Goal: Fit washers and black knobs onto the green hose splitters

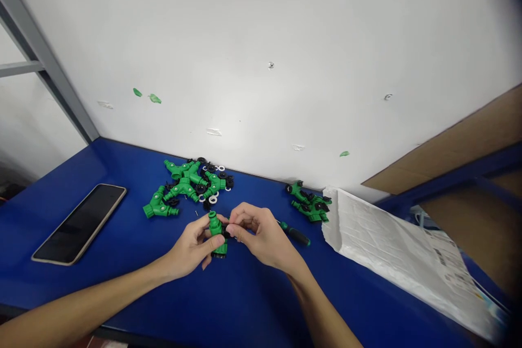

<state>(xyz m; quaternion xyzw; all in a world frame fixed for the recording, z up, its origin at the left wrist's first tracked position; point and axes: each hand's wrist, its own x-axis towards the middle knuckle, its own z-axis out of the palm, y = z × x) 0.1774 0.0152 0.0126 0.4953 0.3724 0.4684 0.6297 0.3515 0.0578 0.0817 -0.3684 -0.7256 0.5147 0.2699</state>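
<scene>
My left hand grips a green plastic hose splitter, its ribbed nozzle end up and a black ring at the bottom. Against the splitter's right side, the thumb and fingers of my right hand are pinched together at a small black part; my fingers mostly hide what they hold. Behind my hands lies a pile of green hose splitters, mixed with black caps and white washers. A screwdriver with a dark green and black handle rests just right of my right hand.
More green splitters with black levers lie at the back right, beside a white plastic mailing bag. A phone lies on the left of the blue table. A white wall rises along the back edge.
</scene>
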